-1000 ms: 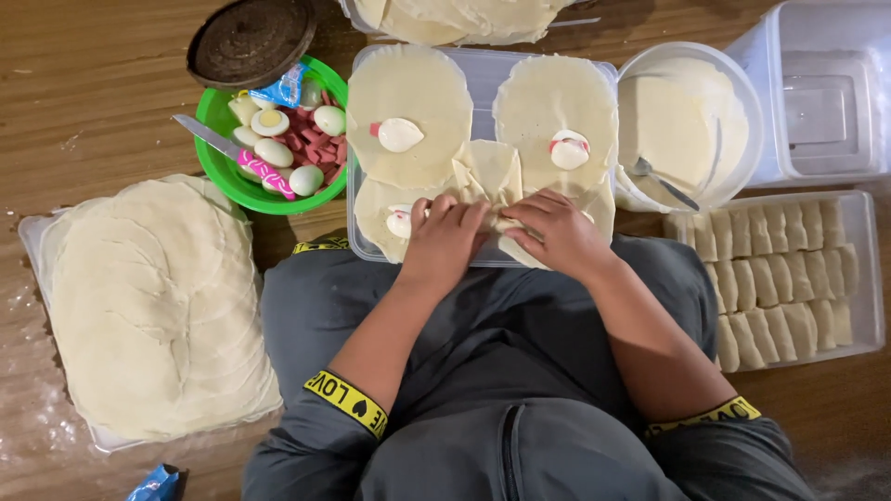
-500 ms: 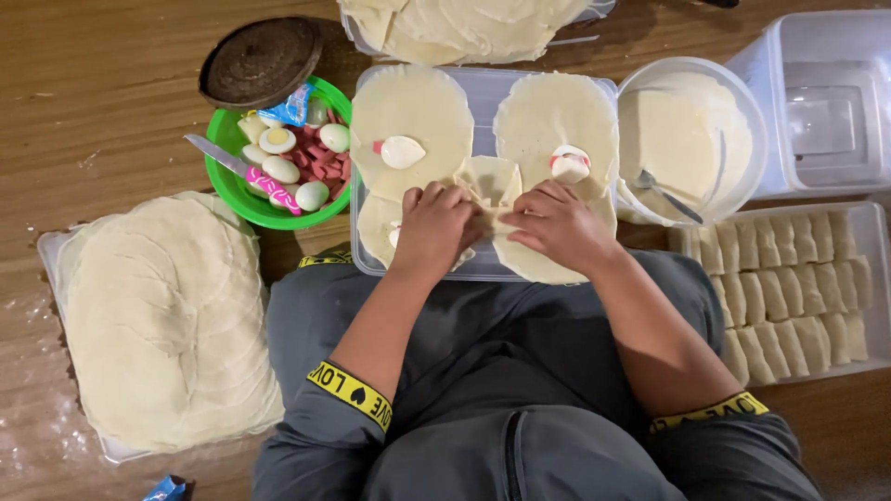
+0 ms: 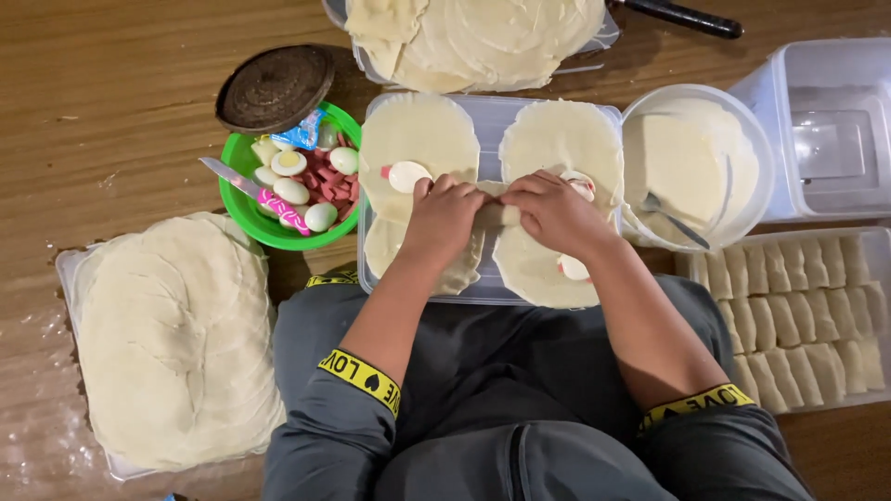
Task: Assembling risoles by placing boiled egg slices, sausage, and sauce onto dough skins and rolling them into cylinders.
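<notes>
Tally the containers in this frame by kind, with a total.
Round green plastic bowl: 1
Round white bowl holding batter: 1
Clear rectangular plastic tubs: 2
Clear flat trays under the pale wrappers: 3
Total: 7

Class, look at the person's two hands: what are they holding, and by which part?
Both hands, left hand and right hand, grip a rolled wrapper, one at each end, its middle showing between them.

Green bowl (image 3: 243,209) of halved eggs, stacked wrappers (image 3: 172,339), tray of finished rolls (image 3: 809,320)
</notes>
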